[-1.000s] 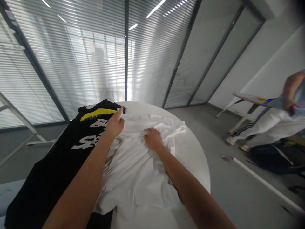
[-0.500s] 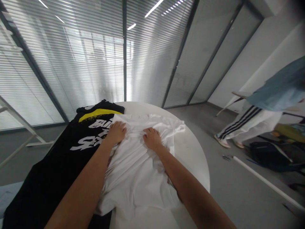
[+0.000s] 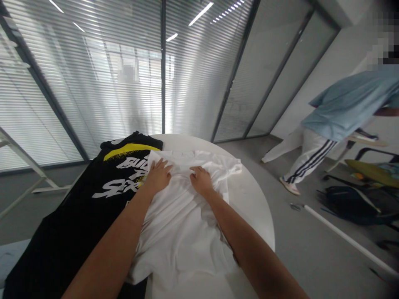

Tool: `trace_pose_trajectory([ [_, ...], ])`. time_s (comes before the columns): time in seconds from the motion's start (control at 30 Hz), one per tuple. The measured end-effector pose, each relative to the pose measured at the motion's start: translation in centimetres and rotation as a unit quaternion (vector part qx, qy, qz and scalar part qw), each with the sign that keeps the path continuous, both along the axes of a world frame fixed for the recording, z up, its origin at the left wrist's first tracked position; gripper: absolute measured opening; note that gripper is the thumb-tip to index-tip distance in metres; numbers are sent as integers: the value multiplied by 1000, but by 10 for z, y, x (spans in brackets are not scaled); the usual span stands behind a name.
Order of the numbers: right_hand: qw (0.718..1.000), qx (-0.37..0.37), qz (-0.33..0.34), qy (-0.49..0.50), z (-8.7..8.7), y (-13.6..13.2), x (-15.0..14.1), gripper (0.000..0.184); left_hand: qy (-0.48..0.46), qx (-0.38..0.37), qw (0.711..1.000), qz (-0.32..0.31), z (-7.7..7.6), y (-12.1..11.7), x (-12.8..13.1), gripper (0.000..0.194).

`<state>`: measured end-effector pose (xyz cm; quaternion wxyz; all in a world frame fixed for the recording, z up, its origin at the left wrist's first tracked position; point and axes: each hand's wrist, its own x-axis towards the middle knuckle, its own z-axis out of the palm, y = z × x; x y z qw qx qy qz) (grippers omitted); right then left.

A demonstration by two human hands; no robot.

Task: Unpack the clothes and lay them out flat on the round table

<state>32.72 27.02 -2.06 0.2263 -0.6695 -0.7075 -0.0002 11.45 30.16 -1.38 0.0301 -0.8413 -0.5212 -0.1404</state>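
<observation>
A white T-shirt (image 3: 183,224) lies spread and wrinkled on a round white table (image 3: 252,199). My left hand (image 3: 158,176) rests flat on its upper left part, fingers stretched out. My right hand (image 3: 201,180) presses on the cloth just to the right, fingers extended forward. Both hands lie close together near the shirt's collar end. A black T-shirt (image 3: 77,211) with yellow and white print lies to the left, partly under the white one.
A person in a light blue top and white striped trousers (image 3: 311,149) walks at the right. A dark bag (image 3: 349,203) and a white pole (image 3: 343,238) lie on the grey floor. Glass walls with blinds stand behind the table.
My left hand came down from a raised pinch at the shirt's corner and now lies flat on the cloth. The person at the right has walked leftward.
</observation>
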Motion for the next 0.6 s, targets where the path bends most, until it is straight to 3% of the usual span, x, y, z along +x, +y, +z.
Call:
trace_pose_trajectory([
  [0.13,995,37,-79,40,6,7,23,35,-6,-59,998,-38,-5,-3,10,52],
  [0.33,951,11,-295,86,6,14,81,44,14,-97,995,-16,-11,-2,9,55],
  [0.47,935,-36,-341,95,4,14,107,51,-5,-95,995,-3,-10,-1,8,68],
  [0.6,922,-53,-374,89,5,12,121,46,-7,-98,995,-5,-11,2,8,60],
])
